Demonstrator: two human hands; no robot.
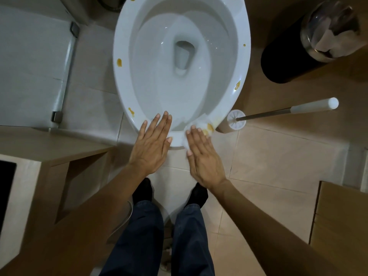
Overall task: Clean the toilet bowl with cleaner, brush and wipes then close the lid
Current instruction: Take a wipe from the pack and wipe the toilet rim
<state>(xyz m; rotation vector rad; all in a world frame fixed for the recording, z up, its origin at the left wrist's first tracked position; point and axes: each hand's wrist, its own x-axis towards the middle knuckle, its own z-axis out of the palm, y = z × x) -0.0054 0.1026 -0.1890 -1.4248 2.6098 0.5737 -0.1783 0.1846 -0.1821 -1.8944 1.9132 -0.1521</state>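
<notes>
White porcelain fills the upper centre of the frame: the toilet bowl [242, 62], its rim spotted with yellow stains; my left hand [153, 144] lies flat on the near rim, fingers straight, its grip holding nothing; my right hand [203, 158] presses a white wipe [197, 124] onto the rim at lower centre, fingers straight; the toilet brush [278, 113] stands in its holder just right of the bowl; a black bin [288, 56] sits upper right

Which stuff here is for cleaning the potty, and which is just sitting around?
For the job:
toilet bowl
wipe under the right hand
left hand on the rim
toilet brush

Just around:
black bin
cardboard box
</notes>
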